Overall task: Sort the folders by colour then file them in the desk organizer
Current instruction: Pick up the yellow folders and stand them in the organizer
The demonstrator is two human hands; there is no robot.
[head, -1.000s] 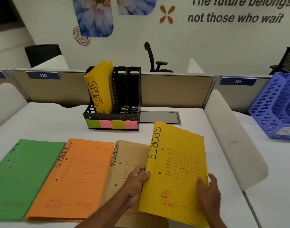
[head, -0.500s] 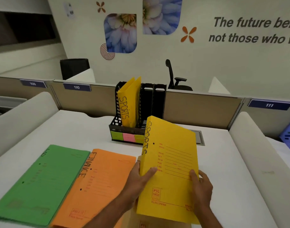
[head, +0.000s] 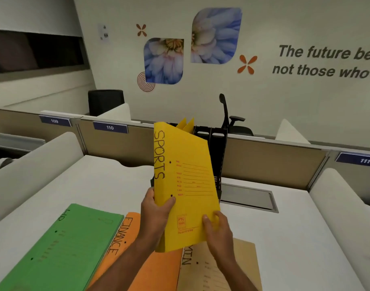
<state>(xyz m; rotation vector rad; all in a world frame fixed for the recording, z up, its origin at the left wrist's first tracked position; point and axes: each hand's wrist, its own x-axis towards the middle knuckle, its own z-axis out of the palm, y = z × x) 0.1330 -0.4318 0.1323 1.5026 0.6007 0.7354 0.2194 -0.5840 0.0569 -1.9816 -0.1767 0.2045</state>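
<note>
Both forearms reach forward and up. Left hand (head: 156, 215) grips the yellow folder (head: 186, 181) at its spine edge, thumb on the cover. Right hand (head: 216, 232) pinches the lower right corner. Folder stands near upright above the fingers, in front of the desk organizer (head: 216, 143). Writing: "SPORTS" along the spine, "PTC" stamp between the thumbs; "FINANCE" on the orange folder (head: 125, 248) beside the left wrist. Half a second ago the folder was lower and flatter.

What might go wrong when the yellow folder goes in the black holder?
Two things, maybe. The yellow folder, held low by the left hand and right hand, hides most of the organizer, so its corner might catch on a divider. The filed folders poking up behind it could also block it, or get bent if it is pushed in against them.
</note>
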